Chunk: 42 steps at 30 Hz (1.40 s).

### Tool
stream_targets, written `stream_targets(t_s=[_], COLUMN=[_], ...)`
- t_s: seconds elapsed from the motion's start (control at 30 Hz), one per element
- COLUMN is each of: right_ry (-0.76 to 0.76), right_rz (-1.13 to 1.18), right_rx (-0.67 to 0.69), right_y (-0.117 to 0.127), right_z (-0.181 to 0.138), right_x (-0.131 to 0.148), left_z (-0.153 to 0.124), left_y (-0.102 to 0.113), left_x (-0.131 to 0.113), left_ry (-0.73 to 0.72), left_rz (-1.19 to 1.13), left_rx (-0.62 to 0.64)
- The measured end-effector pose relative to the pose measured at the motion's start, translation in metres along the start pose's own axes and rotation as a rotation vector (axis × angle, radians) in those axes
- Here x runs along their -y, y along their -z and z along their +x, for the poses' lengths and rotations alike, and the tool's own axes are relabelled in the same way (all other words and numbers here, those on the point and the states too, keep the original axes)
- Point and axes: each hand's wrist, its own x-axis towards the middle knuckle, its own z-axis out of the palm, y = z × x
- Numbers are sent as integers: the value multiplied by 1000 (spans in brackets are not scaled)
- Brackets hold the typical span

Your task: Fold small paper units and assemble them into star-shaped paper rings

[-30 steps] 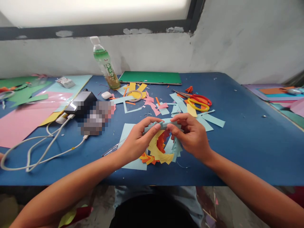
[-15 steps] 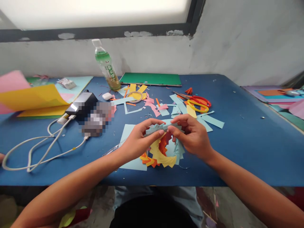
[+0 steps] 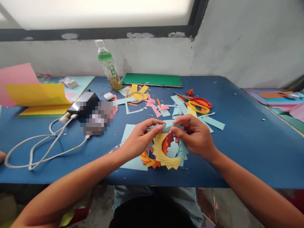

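Both hands hold a ring of folded paper pieces [image 3: 163, 153] in yellow, orange and light blue over the blue table [image 3: 237, 142]. My left hand [image 3: 140, 139] pinches the light blue top part of the ring from the left, fingers closed. My right hand [image 3: 194, 136] pinches the same part from the right, fingers closed. The ring's lower half rests near a light blue sheet [image 3: 129, 145] on the table.
Red and yellow scissors [image 3: 198, 104], paper strips [image 3: 209, 122] and a tape roll [image 3: 135, 96] lie behind the hands. A green bottle [image 3: 109, 66] and green board [image 3: 152, 79] stand at the back. Left: a power bank [image 3: 83, 103] with white cables [image 3: 42, 145], raised yellow and pink sheets [image 3: 35, 93].
The yellow and pink sheets at the left were lifted up from flat. My hands shifted slightly while working the ring's top; the ring turned a little.
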Motion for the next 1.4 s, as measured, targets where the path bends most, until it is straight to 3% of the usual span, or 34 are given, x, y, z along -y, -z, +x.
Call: stream_targets(t_s=[0.2, 0.6, 0.7, 1.2, 1.4], right_ry=[17, 185, 228, 117, 123], right_rz=[20, -279, -288, -213, -182], right_rx=[78, -111, -129, -128, -145], right_y=[-2, -2, -2, -3, -4], right_z=[-1, -5, -4, -3, -3], right_x=[-1, -1, -4, -2, -3], left_z=[1, -3, -3, 0, 0], left_y=[-1, 2, 1, -3, -5], left_x=[-2, 0, 0, 0, 3], left_ry=[-21, 34, 74, 109, 2], left_rz=[11, -71, -55, -226, -217], left_rx=[-13, 183, 164, 98, 66])
